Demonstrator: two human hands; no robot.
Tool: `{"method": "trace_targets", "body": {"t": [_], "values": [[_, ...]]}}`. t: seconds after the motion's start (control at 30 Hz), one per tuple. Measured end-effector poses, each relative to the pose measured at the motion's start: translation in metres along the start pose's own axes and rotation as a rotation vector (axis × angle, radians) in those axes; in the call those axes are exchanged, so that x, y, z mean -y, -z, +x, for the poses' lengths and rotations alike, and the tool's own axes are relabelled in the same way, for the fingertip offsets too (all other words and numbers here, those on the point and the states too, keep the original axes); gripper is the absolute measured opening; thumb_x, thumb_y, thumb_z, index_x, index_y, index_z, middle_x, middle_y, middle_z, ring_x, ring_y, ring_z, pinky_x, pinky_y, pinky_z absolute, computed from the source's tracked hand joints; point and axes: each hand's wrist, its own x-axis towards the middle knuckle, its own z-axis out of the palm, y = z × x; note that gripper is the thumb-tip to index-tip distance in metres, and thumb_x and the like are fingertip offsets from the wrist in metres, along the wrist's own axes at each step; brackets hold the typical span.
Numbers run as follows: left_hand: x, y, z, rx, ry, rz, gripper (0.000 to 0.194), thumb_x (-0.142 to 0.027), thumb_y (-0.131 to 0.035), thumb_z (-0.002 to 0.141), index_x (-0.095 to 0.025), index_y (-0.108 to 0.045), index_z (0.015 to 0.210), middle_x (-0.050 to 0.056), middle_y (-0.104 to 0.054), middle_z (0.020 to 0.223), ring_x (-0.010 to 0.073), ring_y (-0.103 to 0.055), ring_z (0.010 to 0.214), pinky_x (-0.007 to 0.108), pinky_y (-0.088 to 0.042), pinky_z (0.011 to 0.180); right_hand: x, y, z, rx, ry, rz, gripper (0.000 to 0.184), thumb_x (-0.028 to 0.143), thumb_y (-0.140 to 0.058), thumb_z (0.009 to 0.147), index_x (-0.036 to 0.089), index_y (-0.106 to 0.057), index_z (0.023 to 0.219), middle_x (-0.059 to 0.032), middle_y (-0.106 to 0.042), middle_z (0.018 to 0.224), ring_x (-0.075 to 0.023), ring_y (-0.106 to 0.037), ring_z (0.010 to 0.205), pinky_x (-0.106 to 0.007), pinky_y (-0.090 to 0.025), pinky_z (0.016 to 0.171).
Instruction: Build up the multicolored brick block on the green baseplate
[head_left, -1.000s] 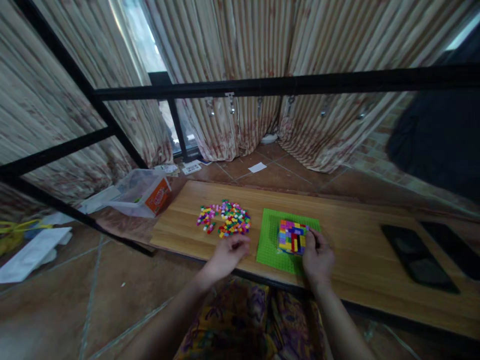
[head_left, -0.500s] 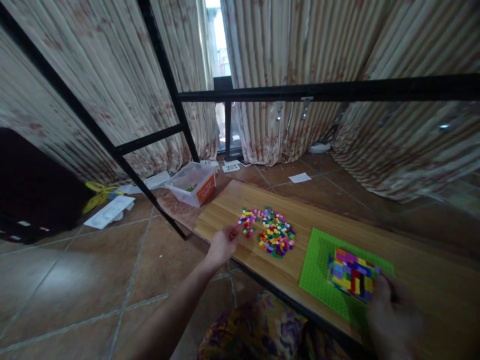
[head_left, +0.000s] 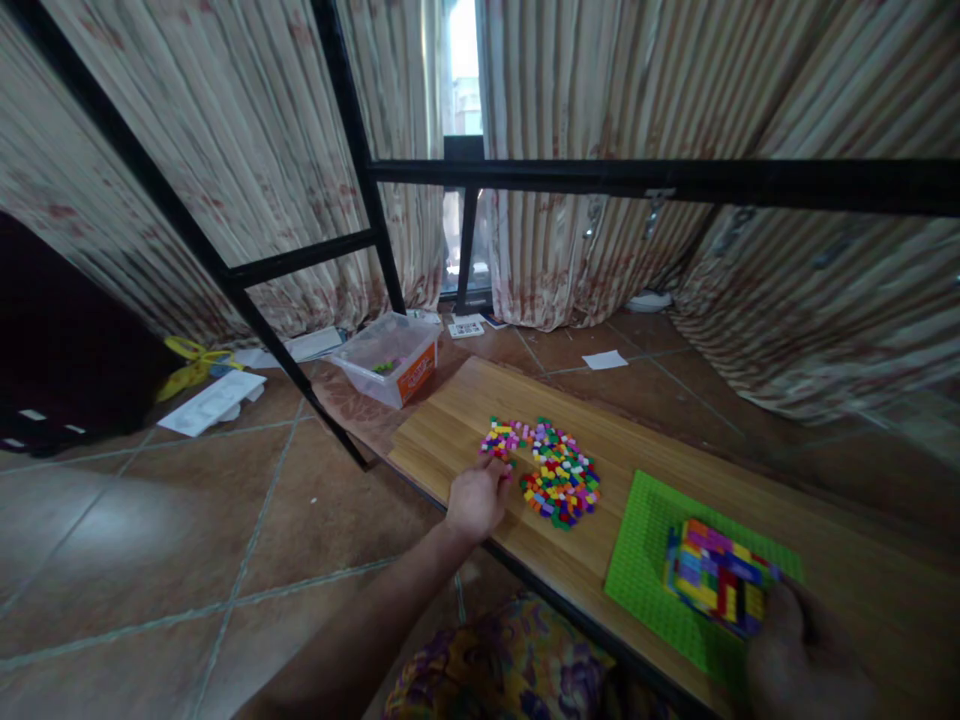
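Many small coloured toy bricks (head_left: 559,480) lie in a loose pile on the wooden tabletop. My left hand (head_left: 478,498) is at the left side of this pile, fingers bent and pressed together among the nearest bricks; whatever is between the fingertips is too small to make out. To the right lies a green studded baseplate (head_left: 637,560). Over it is a built block of multicoloured bricks (head_left: 716,575), and my right hand (head_left: 802,645), somewhat blurred, grips its right edge. Whether the block touches the baseplate, I cannot tell.
A clear plastic box (head_left: 386,360) with an orange label and some bricks inside stands beyond the table's left end. Black metal bars (head_left: 600,172) cross above the far side, before striped curtains (head_left: 570,90). Papers (head_left: 604,360) and a white tray-like item (head_left: 212,402) lie on the tiled floor.
My left hand has moved right and reached the left edge of the loose bricks. My right hand still grips the brick block. The view has shifted slightly.
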Motion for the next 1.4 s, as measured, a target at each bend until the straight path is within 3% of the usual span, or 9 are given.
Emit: {"method": "trace_targets", "body": {"t": [0.2,0.33,0.47,0.8,1.03,1.27,1.4], "values": [[-0.004,-0.007,-0.007,-0.028,0.024,-0.317,0.016,-0.022,-0.045,0.09,-0.02,-0.06,0.096,0.002,-0.066,0.084,0.0163,-0.062,0.078,0.027,-0.046,0.073,0.002,0.0,-0.002,0.011,-0.042,0.018,0.064,0.061,-0.039,0.087,0.016,-0.066,0.123,-0.016,-0.069,0.101,-0.0347,-0.06,0.083,-0.043,-0.042,0.066],[-0.003,-0.012,-0.008,0.016,0.052,-0.575,0.019,-0.023,-0.049,0.086,-0.018,-0.066,0.092,0.0,-0.065,0.078,0.0139,-0.059,0.073,0.024,-0.046,0.068,0.007,0.0,-0.005,-0.016,-0.028,0.068,0.059,0.054,-0.042,0.087,0.012,-0.066,0.122,-0.0168,-0.069,0.104,-0.0356,-0.061,0.093,-0.043,-0.044,0.075],[-0.004,-0.015,-0.004,0.029,0.112,-0.666,0.018,-0.021,-0.051,0.084,-0.018,-0.068,0.087,-0.001,-0.065,0.075,0.0125,-0.058,0.07,0.022,-0.045,0.066,0.011,0.0,-0.007,-0.03,-0.017,0.126,0.056,0.05,-0.044,0.086,0.009,-0.068,0.117,-0.017,-0.069,0.103,-0.0332,-0.062,0.093,-0.04,-0.045,0.076],[-0.021,-0.026,0.013,-0.045,0.081,-0.479,0.023,-0.017,-0.049,0.084,-0.019,-0.071,0.088,-0.001,-0.069,0.078,0.0131,-0.062,0.075,0.023,-0.047,0.072,0.007,-0.005,-0.008,-0.085,0.038,0.23,0.056,0.051,-0.046,0.085,0.009,-0.069,0.113,-0.0154,-0.071,0.1,-0.0299,-0.064,0.089,-0.039,-0.047,0.079],[-0.021,-0.024,0.018,-0.062,0.106,-0.438,0.024,-0.019,-0.05,0.085,-0.018,-0.073,0.092,0.0,-0.069,0.078,0.0129,-0.062,0.073,0.023,-0.046,0.07,0.005,-0.007,-0.007,-0.059,-0.013,0.226,0.057,0.053,-0.046,0.085,0.01,-0.069,0.114,-0.0162,-0.072,0.102,-0.0312,-0.065,0.091,-0.039,-0.047,0.077],[-0.028,-0.019,0.027,-0.028,0.0,-0.255,0.023,-0.023,-0.05,0.087,-0.021,-0.072,0.09,0.0,-0.07,0.077,0.0131,-0.061,0.069,0.022,-0.043,0.065,0.003,-0.007,-0.007,-0.063,0.001,0.198,0.058,0.054,-0.046,0.084,0.01,-0.069,0.113,-0.0164,-0.071,0.102,-0.0318,-0.064,0.089,-0.039,-0.046,0.074],[-0.033,-0.02,0.035,-0.006,0.041,-0.129,0.019,-0.033,-0.059,0.085,-0.024,-0.073,0.094,0.002,-0.073,0.083,0.0157,-0.064,0.076,0.024,-0.044,0.069,0.001,-0.006,-0.006,-0.049,-0.004,0.182,0.056,0.052,-0.045,0.085,0.012,-0.069,0.115,-0.0162,-0.071,0.103,-0.0325,-0.063,0.091,-0.04,-0.046,0.074]]}}
